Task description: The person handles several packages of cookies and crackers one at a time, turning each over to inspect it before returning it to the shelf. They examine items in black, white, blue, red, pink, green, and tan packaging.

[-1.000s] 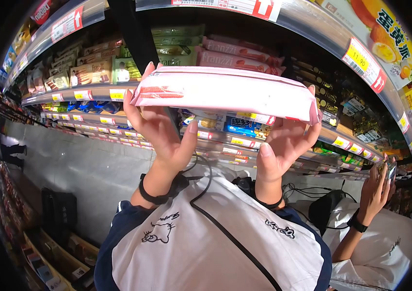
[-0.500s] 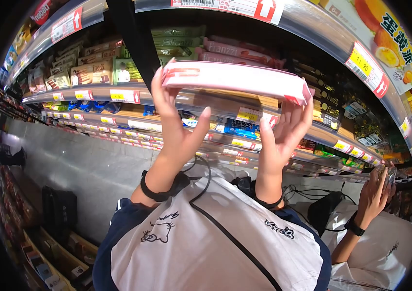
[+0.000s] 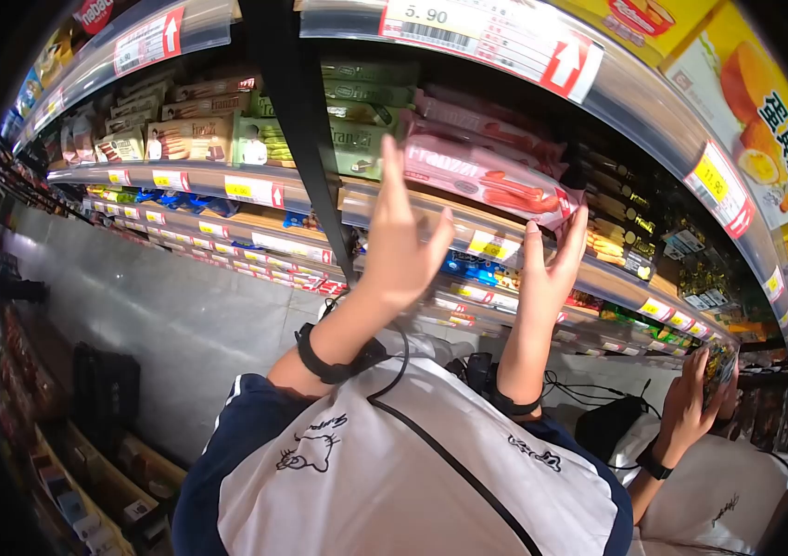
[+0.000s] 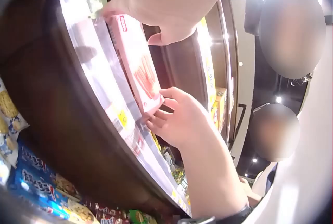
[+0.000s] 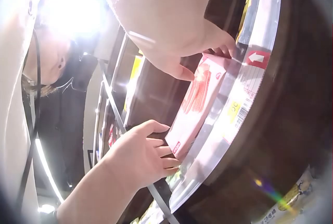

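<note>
Both arms up at a supermarket aisle: my left hand (image 3: 403, 232) and right hand (image 3: 552, 269) bracket the pink wafer packet (image 3: 487, 176), which lies lengthwise at the front of the shelf, just behind the price rail (image 3: 493, 246). It sits on top of other pink packets (image 3: 477, 116). My fingers are stretched out rather than wrapped round anything, with the tips of each hand set against one end of the pack. From the left wrist, the wafer packet (image 4: 138, 65) looks tilted along the lip. The likely mishap, as I judge it, is a lopsided push: one end goes in, the other swings out over the rail, and the slick wrapper slides off to the floor. Pressing too hard could also crack the wafers or nudge the stack beneath. The shelf is a dark metal bay with clear plastic price strips, divided by a black upright (image 3: 306, 139). Green packets (image 3: 357, 93) sit behind and yellow boxes (image 3: 765, 130) above. Around me are a grey tiled floor (image 3: 153, 315), long rows of stocked shelving, and a second person's hand (image 3: 691, 408) holding something up at my right.
</note>
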`<state>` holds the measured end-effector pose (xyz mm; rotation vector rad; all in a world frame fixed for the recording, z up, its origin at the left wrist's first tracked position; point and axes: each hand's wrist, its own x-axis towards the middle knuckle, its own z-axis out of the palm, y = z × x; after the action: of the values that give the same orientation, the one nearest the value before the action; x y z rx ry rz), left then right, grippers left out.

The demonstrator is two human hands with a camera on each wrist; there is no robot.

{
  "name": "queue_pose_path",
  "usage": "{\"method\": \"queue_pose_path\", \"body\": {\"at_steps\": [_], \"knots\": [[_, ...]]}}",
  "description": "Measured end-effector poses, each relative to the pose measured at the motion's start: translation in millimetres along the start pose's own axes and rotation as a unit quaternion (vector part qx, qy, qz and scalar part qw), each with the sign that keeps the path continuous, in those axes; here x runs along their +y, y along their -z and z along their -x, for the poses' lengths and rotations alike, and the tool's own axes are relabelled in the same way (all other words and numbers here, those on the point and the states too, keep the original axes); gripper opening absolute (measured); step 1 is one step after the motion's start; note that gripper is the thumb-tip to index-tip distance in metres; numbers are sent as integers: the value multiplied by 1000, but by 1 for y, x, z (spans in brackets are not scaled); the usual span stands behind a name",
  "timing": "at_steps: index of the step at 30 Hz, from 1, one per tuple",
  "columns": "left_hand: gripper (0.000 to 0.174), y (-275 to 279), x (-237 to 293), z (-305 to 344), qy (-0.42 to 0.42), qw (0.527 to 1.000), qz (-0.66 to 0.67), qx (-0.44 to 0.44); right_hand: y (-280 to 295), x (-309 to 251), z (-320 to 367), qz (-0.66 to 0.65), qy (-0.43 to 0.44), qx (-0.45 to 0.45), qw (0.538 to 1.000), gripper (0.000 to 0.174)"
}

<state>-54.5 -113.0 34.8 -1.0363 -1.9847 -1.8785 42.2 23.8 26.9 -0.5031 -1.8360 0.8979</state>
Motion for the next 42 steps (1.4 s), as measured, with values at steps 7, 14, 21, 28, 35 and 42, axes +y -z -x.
{"method": "queue_pose_path", "body": {"at_steps": [7, 14, 21, 28, 35, 42], "knots": [[82, -2, -11, 5, -28, 974, -212, -68, 1, 2, -2, 145, -13, -47, 988, 61], [72, 14, -9, 4, -87, 987, -135, 31, 5, -23, -5, 116, 67, 18, 991, 61], [38, 47, -11, 1, -121, 979, -85, 142, 0, -37, -16, 38, 141, 60, 988, 42], [15, 78, -25, -4, -44, 968, 113, 219, -2, -46, -11, -60, 170, -14, 984, 18], [14, 105, -25, 10, -5, 973, 82, 216, -5, -52, 2, -100, 159, -65, 980, 14], [15, 157, -35, 20, 31, 957, 98, 271, -14, -67, 6, -53, 124, -90, 987, 14]]}}
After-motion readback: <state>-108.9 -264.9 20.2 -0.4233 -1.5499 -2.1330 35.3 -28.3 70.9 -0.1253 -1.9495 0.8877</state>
